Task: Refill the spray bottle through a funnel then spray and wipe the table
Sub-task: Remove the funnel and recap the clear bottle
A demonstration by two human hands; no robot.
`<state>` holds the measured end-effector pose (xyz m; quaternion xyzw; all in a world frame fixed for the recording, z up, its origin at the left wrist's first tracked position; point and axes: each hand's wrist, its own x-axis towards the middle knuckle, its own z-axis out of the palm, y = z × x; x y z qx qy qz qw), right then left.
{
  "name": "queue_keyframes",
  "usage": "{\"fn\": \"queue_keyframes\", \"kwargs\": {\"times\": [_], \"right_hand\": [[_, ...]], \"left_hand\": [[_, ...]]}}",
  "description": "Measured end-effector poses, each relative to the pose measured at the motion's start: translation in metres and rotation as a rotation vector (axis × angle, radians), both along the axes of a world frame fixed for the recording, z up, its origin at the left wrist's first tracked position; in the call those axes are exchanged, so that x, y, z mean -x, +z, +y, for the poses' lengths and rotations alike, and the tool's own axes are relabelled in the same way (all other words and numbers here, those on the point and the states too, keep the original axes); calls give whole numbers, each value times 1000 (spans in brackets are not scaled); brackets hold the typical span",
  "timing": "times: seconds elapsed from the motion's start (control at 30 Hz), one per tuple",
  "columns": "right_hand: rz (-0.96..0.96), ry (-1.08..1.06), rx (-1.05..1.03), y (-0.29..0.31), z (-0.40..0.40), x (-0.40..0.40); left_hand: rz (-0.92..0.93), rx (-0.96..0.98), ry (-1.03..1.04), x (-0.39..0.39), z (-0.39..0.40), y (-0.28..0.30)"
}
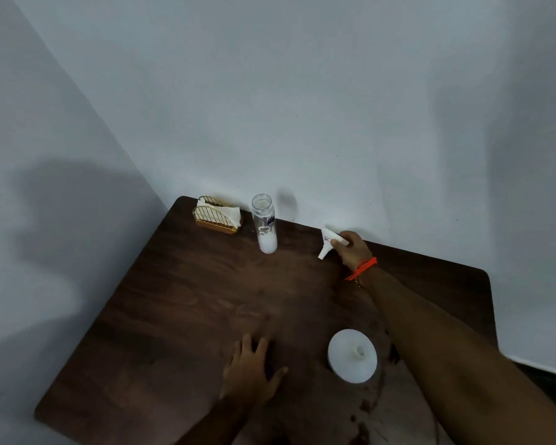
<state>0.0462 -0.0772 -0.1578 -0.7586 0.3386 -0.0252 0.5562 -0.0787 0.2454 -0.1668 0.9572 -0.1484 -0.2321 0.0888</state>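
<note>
The left hand [252, 369] lies palm down on the desk [174, 300], fingers [254, 343] straight and slightly spread, thumb out to the side. The right arm reaches far forward; the right hand [353, 250], an orange band at its wrist, seems to curl its fingers round a white spray head [329, 240], though the grip is partly hidden.

The right hand [353, 250] hides the spray bottle's [329, 242] body; the tabletop's [180, 300] near edge runs off-frame.
</note>
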Motion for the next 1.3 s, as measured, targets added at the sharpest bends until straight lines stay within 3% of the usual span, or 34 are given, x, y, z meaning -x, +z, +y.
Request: {"fn": "queue_keyframes", "kwargs": {"times": [0.17, 0.27, 0.4, 0.53, 0.63, 0.8, 0.9, 1.07, 1.17, 1.3], "right_hand": [[80, -110, 110, 20, -7, 21], [11, -102, 278, 33, -11, 40], [-236, 148, 430, 59, 3, 72], [-333, 398, 519, 78, 21, 99], [-360, 491, 455, 92, 36, 113], [-301, 807, 237, 110, 73, 118], [-288, 787, 86, 119, 88, 108], [-305, 718, 24, 139, 101, 74], [-344, 604, 170, 154, 104, 41], [-347, 514, 421, 173, 105, -12]], "left_hand": [[-34, 263, 30, -3, 7, -22], [-13, 392, 115, -8, -1, -23], [88, 630, 383, -21, -34, 19], [174, 871, 493, -33, -79, 63], [263, 1006, 692, -33, -103, 95], [827, 1402, 1139, -37, -115, 132], [898, 1537, 1238, -47, -110, 147], [826, 1628, 1170, -87, -91, 145], [603, 1430, 1052, -115, -82, 145], [101, 1087, 793, -160, -70, 134]]}}
